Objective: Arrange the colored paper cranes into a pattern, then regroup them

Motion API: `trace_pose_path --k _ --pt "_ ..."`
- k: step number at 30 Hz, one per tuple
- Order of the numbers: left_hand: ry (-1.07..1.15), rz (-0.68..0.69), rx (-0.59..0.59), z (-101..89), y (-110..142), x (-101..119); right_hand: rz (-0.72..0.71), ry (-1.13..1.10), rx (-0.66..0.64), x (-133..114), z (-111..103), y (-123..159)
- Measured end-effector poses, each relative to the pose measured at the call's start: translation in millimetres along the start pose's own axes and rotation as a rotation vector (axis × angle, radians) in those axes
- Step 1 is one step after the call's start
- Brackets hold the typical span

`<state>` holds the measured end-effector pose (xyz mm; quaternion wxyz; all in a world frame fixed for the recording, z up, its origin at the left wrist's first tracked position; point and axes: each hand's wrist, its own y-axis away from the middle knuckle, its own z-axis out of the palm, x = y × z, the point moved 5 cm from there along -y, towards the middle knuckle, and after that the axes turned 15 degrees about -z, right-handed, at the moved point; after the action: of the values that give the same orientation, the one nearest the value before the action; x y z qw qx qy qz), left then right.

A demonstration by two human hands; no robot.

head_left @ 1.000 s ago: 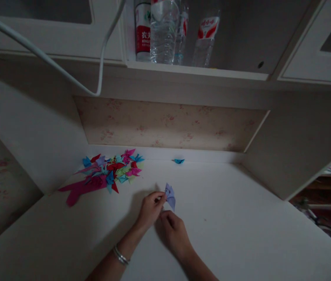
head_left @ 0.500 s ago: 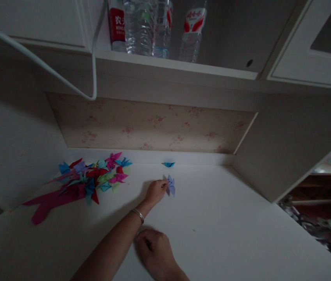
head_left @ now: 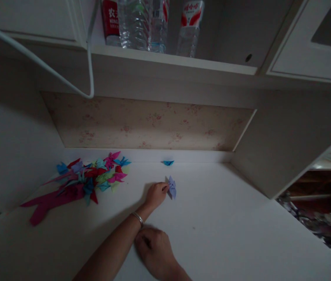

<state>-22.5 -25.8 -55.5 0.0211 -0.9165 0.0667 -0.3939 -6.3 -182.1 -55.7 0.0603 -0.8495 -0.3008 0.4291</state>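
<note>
My left hand [head_left: 157,194], a silver bangle on its wrist, reaches over the white desk. Its thumb and fingers are pinched at the left edge of a lavender origami paper crane [head_left: 172,187]. Behind that, by the back ledge, lies a small blue paper crane [head_left: 168,162]. Close to the left wrist, my right hand [head_left: 155,251] rests on the desk, curled into a loose fist with nothing visible in it. To the left sits a pile of colourful paper cranes [head_left: 103,175], with a long magenta folded piece [head_left: 46,203] at its near side.
An open shelf [head_left: 168,60] above the desk holds several plastic bottles [head_left: 190,29]. A white cable [head_left: 50,70] hangs in a loop at upper left. Side panels [head_left: 294,128] bound the desk, and a floral-papered strip [head_left: 153,121] runs along the back.
The camera view has shifted slightly. My left hand stays at the lavender crane, which has turned a little. My right hand keeps its place on the desk.
</note>
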Motion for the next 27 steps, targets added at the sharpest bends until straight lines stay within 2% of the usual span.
trace_pose_path --k 8,21,27 --pt "-0.005 0.011 0.028 -1.6 2 1 -0.010 -0.029 0.011 -1 -1 -1" --pt "0.035 -0.013 -0.010 -3.2 2 1 -0.007 -0.063 0.017 -1 -3 -1" --pt "0.096 -0.052 -0.025 -18.7 17 -5 -0.011 -0.078 0.015 -2 -4 -2"
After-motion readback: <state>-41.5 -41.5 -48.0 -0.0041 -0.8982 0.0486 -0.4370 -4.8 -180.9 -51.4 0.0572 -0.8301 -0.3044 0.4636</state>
